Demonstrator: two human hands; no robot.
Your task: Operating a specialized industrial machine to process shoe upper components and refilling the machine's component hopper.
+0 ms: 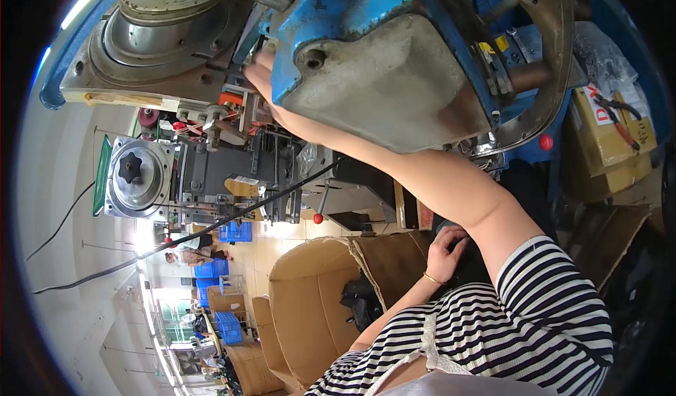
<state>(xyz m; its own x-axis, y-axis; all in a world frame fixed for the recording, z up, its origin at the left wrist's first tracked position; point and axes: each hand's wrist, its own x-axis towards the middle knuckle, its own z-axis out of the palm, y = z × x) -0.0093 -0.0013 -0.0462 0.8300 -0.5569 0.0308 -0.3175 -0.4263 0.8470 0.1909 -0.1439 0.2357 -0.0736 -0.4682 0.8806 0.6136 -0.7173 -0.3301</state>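
My right arm reaches up and across below the large blue and grey machine (384,79). My right hand (262,75) is at the machine's left edge, beside a metal block, with its fingers mostly hidden by the blue casting. What it touches or holds does not show. Wearing a thin bracelet, my left hand (445,256) rests low by my lap against dark cloth. Its fingers are curled, and whatever lies inside them, if anything, is hidden. A round metal head (158,40) on a plate sits left of my right hand.
A second machine with a black star knob (129,168) stands at left. A black cable (232,216) crosses in front. An open cardboard box (310,290) is beside my left arm. Pliers (620,125) lie on a carton (598,163) at right. Blue crates (234,232) and a person (191,256) are farther off.
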